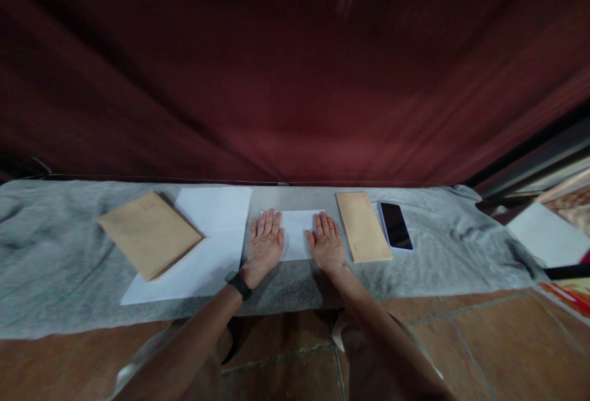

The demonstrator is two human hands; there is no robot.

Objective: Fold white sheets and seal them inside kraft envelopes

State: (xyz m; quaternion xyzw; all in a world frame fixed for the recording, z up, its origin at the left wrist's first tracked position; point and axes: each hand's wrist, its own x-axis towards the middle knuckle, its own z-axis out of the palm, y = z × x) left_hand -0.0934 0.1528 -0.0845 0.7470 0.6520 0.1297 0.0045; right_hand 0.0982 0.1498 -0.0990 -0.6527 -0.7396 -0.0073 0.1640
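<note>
A small white sheet of paper (295, 238) lies flat in front of me, possibly folded. My left hand (265, 241) rests palm down on its left end, fingers stretched out. On the right end lies my right hand (327, 244), also flat with fingers extended. Just right of that hand is a brown envelope (364, 227). To the left, larger white paper (209, 263) is spread out, partly under a stack of brown envelopes (147, 229). The hands hide both ends of the small sheet.
A grey cloth (452, 241) covers the long, narrow surface. A phone (396, 226) with a dark screen lies right of the single envelope. Behind the surface hangs a dark red curtain (295, 94). Below the front edge is a tiled floor (483, 339).
</note>
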